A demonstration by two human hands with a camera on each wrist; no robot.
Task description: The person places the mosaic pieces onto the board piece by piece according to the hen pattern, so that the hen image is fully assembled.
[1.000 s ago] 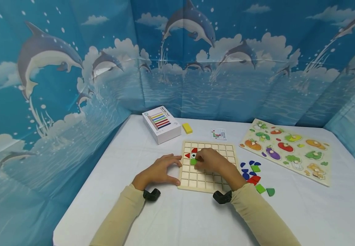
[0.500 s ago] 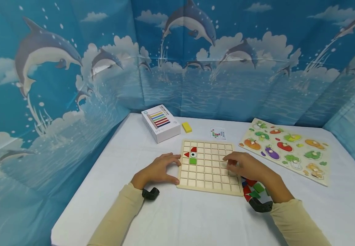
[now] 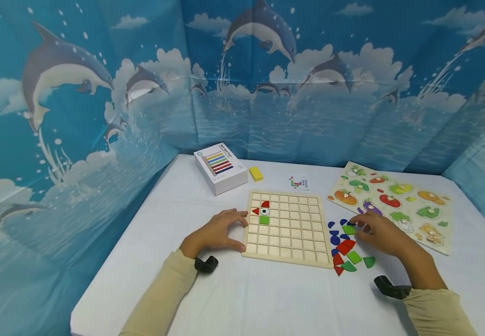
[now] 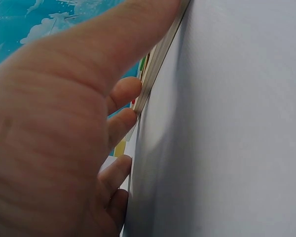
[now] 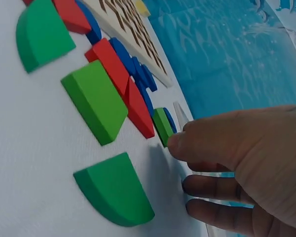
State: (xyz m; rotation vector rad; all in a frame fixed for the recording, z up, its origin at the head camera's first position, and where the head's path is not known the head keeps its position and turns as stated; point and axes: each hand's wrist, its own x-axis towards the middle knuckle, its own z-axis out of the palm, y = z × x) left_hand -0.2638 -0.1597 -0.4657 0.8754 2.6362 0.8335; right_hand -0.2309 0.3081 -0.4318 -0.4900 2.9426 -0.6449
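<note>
A wooden grid board [image 3: 287, 240] lies flat on the table. On its upper left cells sit a red quarter-round piece [image 3: 265, 204], a red triangle [image 3: 255, 211], a white eye piece [image 3: 264, 212] and a green square [image 3: 264, 220]. My left hand [image 3: 214, 233] rests at the board's left edge, its spread fingers and thumb touching the rim. Over the far end of the loose pieces hovers my right hand [image 3: 383, 234], its fingertips close to a light green block [image 3: 349, 230] and a blue half-round [image 3: 350, 223]. The right wrist view shows the thumb beside that green block [image 5: 163, 126].
Several blue, red and green pieces [image 3: 345, 246] lie right of the board. Behind them is a vegetable puzzle board [image 3: 425, 198]. A small pattern card [image 3: 298, 182], a yellow block [image 3: 256, 174] and a white box [image 3: 220, 169] stand at the back, before a dolphin curtain [image 3: 267, 126].
My right hand has left the green square on the grid board and moved right to the far end of the loose pieces. My left hand has stayed at the board's edge.
</note>
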